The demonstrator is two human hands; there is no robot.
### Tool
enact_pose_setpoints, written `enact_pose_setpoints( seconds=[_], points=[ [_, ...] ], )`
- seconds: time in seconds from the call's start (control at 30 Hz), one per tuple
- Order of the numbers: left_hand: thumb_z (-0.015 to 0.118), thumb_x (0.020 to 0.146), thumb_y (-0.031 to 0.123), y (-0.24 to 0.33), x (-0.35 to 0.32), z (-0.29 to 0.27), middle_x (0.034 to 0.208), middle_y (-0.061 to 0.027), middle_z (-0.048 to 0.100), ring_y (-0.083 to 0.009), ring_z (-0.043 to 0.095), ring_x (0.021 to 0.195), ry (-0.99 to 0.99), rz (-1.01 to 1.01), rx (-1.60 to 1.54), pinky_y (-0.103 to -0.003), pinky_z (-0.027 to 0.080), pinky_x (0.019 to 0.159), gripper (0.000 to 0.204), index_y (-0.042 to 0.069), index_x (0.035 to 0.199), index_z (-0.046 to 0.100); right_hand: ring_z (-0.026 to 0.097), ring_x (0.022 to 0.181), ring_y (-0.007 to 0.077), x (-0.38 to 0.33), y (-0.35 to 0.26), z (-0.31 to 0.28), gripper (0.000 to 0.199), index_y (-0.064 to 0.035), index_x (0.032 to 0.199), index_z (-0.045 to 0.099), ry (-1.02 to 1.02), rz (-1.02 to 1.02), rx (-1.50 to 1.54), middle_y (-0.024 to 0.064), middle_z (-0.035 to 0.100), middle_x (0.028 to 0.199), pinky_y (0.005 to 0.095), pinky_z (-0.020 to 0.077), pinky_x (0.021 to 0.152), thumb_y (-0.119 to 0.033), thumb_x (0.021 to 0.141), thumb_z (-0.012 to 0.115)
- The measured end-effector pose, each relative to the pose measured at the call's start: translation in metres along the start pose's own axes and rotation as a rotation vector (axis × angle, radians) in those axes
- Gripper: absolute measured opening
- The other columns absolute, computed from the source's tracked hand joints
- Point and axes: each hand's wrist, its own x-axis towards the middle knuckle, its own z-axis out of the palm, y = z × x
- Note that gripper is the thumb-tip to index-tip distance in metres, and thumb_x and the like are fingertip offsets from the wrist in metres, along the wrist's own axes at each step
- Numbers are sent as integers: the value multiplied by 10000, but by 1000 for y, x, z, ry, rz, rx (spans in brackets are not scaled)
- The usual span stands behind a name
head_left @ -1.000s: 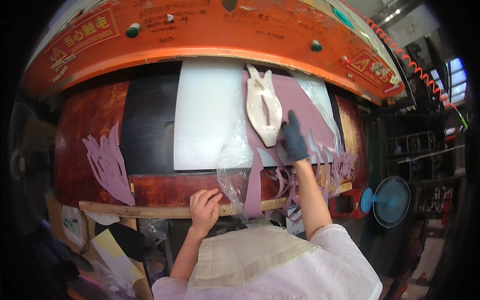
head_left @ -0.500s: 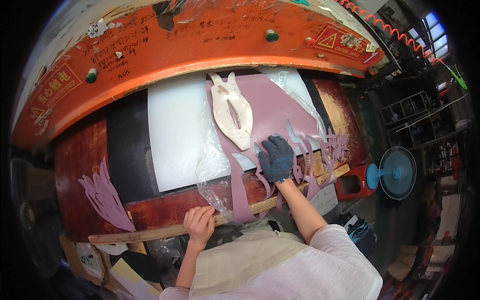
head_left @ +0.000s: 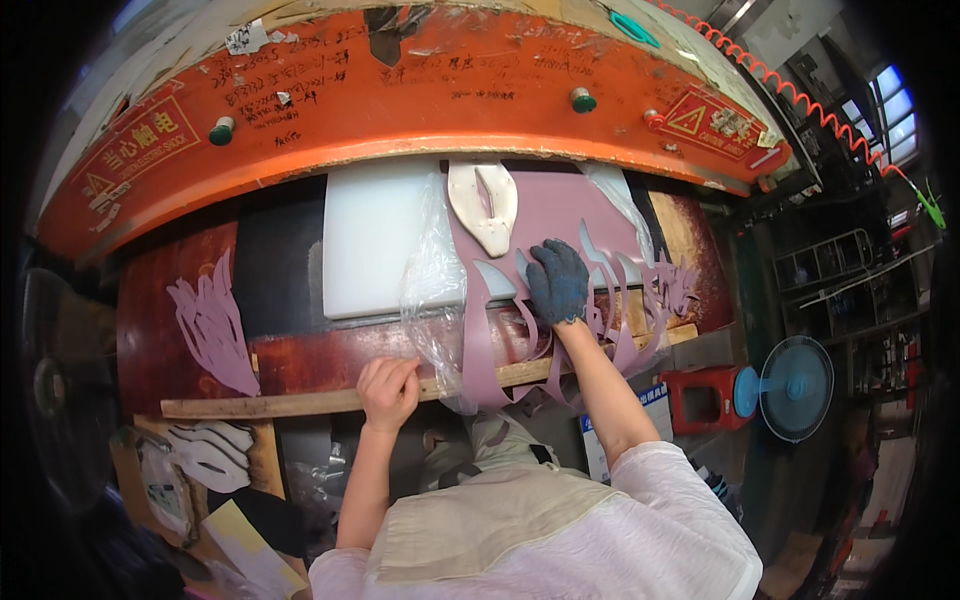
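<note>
Right hand point(head_left: 558, 282) wears a dark glove and lies flat on the mauve sheet point(head_left: 560, 215), fingers close together and pointing up toward the orange hood point(head_left: 400, 110). It presses down on the sheet and does not pinch anything.

Left hand point(head_left: 388, 388) is bare. It sits on the wood strip point(head_left: 300, 400) just below the white board point(head_left: 375, 240), with the fingers curled in. I cannot tell if it grips the strip or only rests there.

On the right part of the white board lies the mauve sheet. It has many cut-out holes. Its long strips hang down past the wood strip, so the long way of the sheet runs from the hood down toward the person.

At the top of the sheet, right under the hood, sits a cream cutter point(head_left: 483, 205). It is long and thin. Its long way runs up and down, and its narrow tip points down toward the gloved hand. The hand is just below it, not touching.

Clear plastic point(head_left: 432, 290) bunches up at the left edge of the sheet, over the white board's right side.

Far left of the white board lies a mauve scrap point(head_left: 210, 325) on the dark red table point(head_left: 170, 300). Well to the right of the white board, lower down, stands a blue fan point(head_left: 795, 388).
</note>
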Motion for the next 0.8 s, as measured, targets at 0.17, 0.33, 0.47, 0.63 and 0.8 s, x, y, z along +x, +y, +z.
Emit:
enact_pose_setpoints(
  seconds=[0.17, 0.33, 0.47, 0.63, 0.8],
  points=[
    [735, 688, 107, 6, 0, -1, 767, -36, 646, -240, 597, 777, 7, 30, 88, -384, 455, 754, 157, 78, 830, 674, 628, 911, 321, 18, 23, -12, 201, -48, 958, 671, -12, 57, 265, 157, 668, 959, 417, 489, 786, -177, 858, 555],
    [758, 710, 291, 32, -27, 19, 1041, -60, 622, -274, 529, 1042, -145, 7, 262, -478, 329, 989, 364, 90, 994, 650, 550, 570, 152, 67, 14, -85, 339, -30, 777, 648, 30, 759, 917, 77, 614, 673, 309, 431, 545, -352, 850, 573],
    [731, 745, 401, 39, -49, 41, 1253, -96, 535, -311, 440, 1225, -162, -54, 410, -523, 228, 1098, 541, 75, 1150, 584, 545, 573, 143, 112, -10, -128, 365, -17, 784, 643, 65, 622, 926, 72, 609, 667, 306, 424, 542, -368, 854, 574],
    [714, 753, 410, 29, -47, 51, 1257, -80, 538, -289, 432, 1250, -83, -26, 498, -519, 239, 1095, 527, 98, 1160, 594, 619, 747, 308, -8, -4, -120, 170, -69, 824, 628, 67, -67, 201, 152, 626, 775, 386, 467, 651, -199, 870, 528],
    [727, 741, 401, 23, -25, 58, 1191, -64, 554, -268, 455, 1203, -16, -4, 544, -507, 255, 1083, 499, 105, 1121, 597, 616, 776, 334, -162, 7, -83, 117, -67, 833, 623, -379, 52, 312, 169, 636, 848, 441, 482, 676, -150, 843, 541]
  ],
)
